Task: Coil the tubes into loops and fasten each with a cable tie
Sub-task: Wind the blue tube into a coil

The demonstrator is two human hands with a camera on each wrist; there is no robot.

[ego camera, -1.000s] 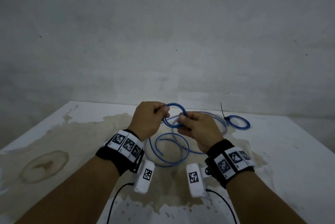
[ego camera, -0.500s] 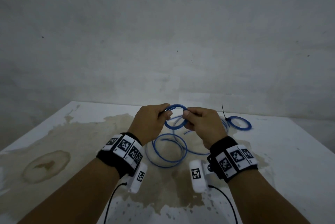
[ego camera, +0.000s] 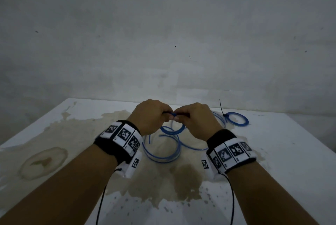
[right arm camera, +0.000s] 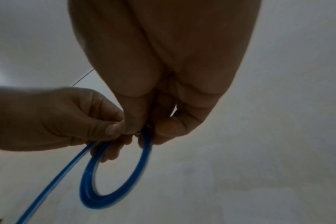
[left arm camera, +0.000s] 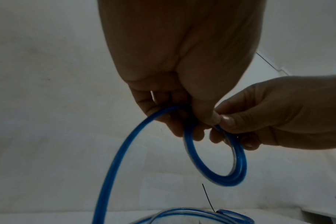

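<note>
Both hands meet above the middle of the white table [ego camera: 291, 152]. My left hand [ego camera: 154, 115] and right hand [ego camera: 192, 117] pinch the top of a small coil of blue tube [ego camera: 173, 130], which hangs below the fingers. The left wrist view shows the coil [left arm camera: 219, 159] as a double ring, its free length [left arm camera: 123, 151] curving down to the table. In the right wrist view the same ring [right arm camera: 113, 181] hangs under both thumbs. More loose blue tube [ego camera: 161, 157] lies in wide curves on the table under the hands.
A finished small blue coil [ego camera: 236, 119] with a black cable tie [ego camera: 222, 108] standing up from it lies at the back right. Brown stains mark the table's left [ego camera: 43, 163] and centre. A grey wall rises behind the table.
The hands have drawn together and turned the small coil from upright above the fingers to hanging below them. The loose tube on the table has shifted a little.
</note>
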